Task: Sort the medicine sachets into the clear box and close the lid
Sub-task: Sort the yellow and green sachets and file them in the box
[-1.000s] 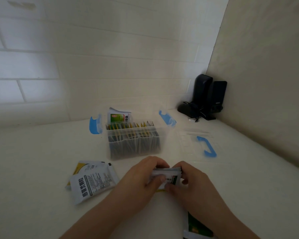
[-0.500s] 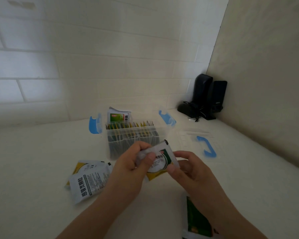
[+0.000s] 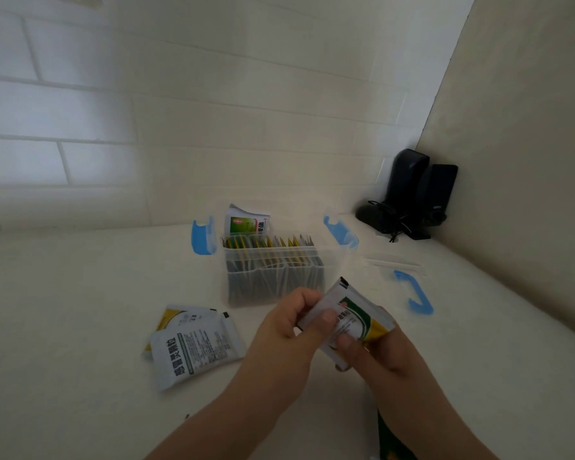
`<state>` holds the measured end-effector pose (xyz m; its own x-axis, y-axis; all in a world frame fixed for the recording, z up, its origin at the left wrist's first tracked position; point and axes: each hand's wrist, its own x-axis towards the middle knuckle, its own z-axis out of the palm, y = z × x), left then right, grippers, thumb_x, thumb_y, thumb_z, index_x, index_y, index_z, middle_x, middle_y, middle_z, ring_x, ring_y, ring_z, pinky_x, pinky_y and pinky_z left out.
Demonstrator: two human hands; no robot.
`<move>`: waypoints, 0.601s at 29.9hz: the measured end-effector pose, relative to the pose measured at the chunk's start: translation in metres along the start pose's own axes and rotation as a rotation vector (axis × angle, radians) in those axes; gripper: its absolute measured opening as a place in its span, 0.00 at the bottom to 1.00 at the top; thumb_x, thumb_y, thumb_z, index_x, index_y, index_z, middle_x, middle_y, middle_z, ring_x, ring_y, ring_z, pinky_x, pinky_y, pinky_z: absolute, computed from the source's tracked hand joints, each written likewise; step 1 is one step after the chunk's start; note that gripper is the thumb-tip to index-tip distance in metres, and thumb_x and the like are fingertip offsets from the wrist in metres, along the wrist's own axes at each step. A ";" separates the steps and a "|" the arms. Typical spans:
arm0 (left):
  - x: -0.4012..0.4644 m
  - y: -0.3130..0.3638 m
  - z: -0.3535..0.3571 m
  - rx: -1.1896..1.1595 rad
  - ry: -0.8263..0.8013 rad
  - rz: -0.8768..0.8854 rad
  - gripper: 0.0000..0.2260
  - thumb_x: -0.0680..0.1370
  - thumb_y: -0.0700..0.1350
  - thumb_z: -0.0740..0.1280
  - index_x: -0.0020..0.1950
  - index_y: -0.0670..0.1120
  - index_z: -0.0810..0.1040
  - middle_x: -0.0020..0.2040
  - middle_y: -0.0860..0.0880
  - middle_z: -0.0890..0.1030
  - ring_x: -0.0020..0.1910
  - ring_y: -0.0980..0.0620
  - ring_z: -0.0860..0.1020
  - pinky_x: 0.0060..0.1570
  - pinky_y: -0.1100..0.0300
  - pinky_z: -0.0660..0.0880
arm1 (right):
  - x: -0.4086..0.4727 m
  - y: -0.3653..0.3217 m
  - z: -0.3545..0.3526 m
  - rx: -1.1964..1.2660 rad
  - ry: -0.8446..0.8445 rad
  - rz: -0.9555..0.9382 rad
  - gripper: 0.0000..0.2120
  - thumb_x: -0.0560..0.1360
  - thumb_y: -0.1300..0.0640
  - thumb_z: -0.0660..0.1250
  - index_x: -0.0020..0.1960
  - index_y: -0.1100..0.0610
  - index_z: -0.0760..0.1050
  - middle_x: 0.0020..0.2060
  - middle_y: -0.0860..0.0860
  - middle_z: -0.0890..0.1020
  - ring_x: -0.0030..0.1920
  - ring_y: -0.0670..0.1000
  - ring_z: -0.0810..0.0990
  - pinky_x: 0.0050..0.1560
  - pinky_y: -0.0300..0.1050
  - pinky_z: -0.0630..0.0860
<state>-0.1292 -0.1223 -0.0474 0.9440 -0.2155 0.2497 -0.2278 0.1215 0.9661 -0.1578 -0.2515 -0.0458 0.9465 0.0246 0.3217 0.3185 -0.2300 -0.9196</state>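
Both hands hold one sachet above the bench, in front of the open clear box.

The left hand (image 3: 289, 323) pinches the upper left part of the sachet (image 3: 352, 317) between thumb and curled fingers, and the right hand (image 3: 375, 353) grips its lower edge with the thumb on its face; the sachet is white with a green and yellow band, tilted, one corner pointing up toward the box. The clear box (image 3: 273, 270) stands near the back of the bench (image 3: 63, 327), packed with upright sachets, its blue latches (image 3: 202, 235) swung open at both ends. Its lid (image 3: 409, 287), with a blue handle, lies flat to the right of the box. Two loose sachets (image 3: 193, 346) lie overlapping on the bench left of the hands. Black speakers (image 3: 412, 194) sit in the back right corner.
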 end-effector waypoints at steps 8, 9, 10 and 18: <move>0.001 0.003 -0.007 0.269 -0.071 0.044 0.07 0.76 0.47 0.64 0.38 0.54 0.74 0.38 0.54 0.80 0.39 0.59 0.76 0.41 0.63 0.75 | 0.003 0.008 -0.006 0.090 0.003 0.080 0.16 0.68 0.61 0.64 0.55 0.53 0.73 0.45 0.53 0.85 0.45 0.46 0.82 0.40 0.35 0.78; 0.002 0.006 -0.013 0.377 -0.067 0.066 0.06 0.75 0.49 0.63 0.39 0.56 0.74 0.39 0.56 0.79 0.40 0.61 0.76 0.42 0.63 0.75 | 0.003 0.008 -0.007 0.074 -0.005 0.092 0.16 0.68 0.62 0.63 0.55 0.52 0.73 0.45 0.49 0.85 0.45 0.45 0.83 0.40 0.33 0.78; 0.005 0.009 -0.022 0.504 -0.037 0.088 0.05 0.75 0.51 0.62 0.40 0.58 0.73 0.40 0.58 0.78 0.42 0.62 0.75 0.42 0.65 0.73 | 0.003 0.007 -0.008 0.050 -0.010 0.106 0.15 0.69 0.62 0.63 0.55 0.51 0.73 0.45 0.45 0.85 0.45 0.44 0.83 0.40 0.32 0.78; 0.016 0.005 -0.107 1.329 0.241 -0.365 0.13 0.78 0.46 0.56 0.60 0.46 0.72 0.60 0.44 0.74 0.59 0.44 0.71 0.58 0.50 0.71 | 0.004 0.007 -0.013 -0.008 0.026 0.210 0.12 0.68 0.52 0.64 0.50 0.54 0.76 0.37 0.47 0.85 0.32 0.46 0.80 0.30 0.39 0.77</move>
<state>-0.0898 -0.0216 -0.0460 0.9846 0.1510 0.0878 0.1120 -0.9314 0.3463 -0.1523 -0.2656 -0.0476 0.9905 -0.0494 0.1286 0.1136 -0.2348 -0.9654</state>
